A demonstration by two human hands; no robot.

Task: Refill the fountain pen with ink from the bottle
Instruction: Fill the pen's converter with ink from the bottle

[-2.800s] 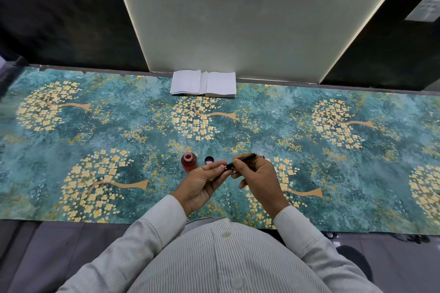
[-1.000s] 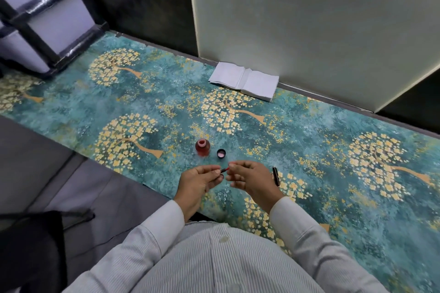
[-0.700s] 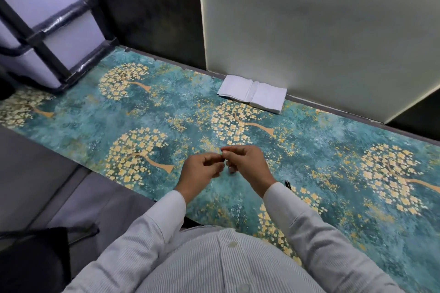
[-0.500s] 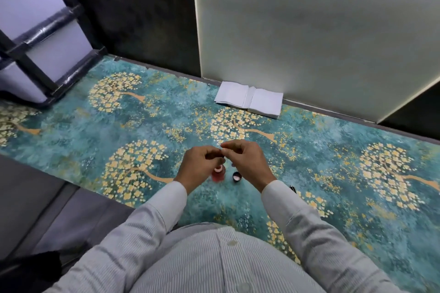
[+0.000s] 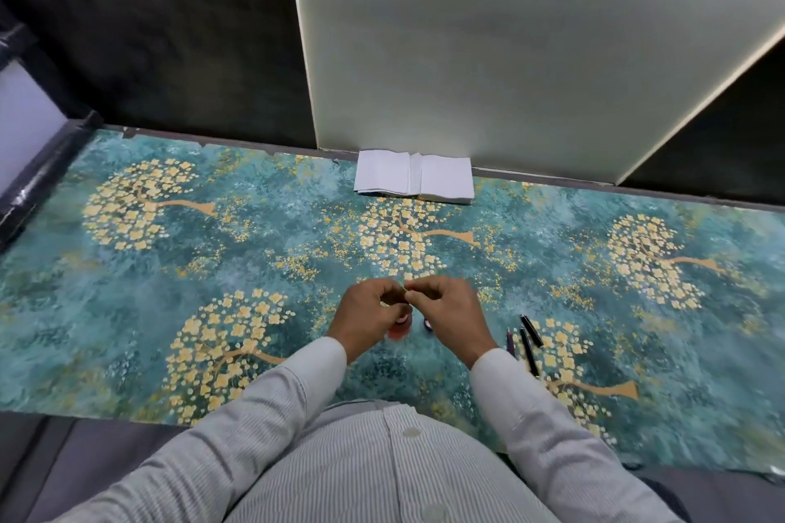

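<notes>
Just under the joined hands (image 5: 408, 310) stands the ink bottle (image 5: 401, 327).

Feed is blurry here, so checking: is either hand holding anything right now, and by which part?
Cannot be told. The left hand and right hand meet fingertip to fingertip above the ink bottle, pinched as if on something small, but it is hidden.

**Operator Clothing**

We wear a long-sleeved shirt (image 5: 374, 476) in fine grey-and-white vertical stripes. A pale button (image 5: 411, 432) sits on the front placket at 6 o'clock. Plain cuffs close at both wrists; hands are bare.
</notes>
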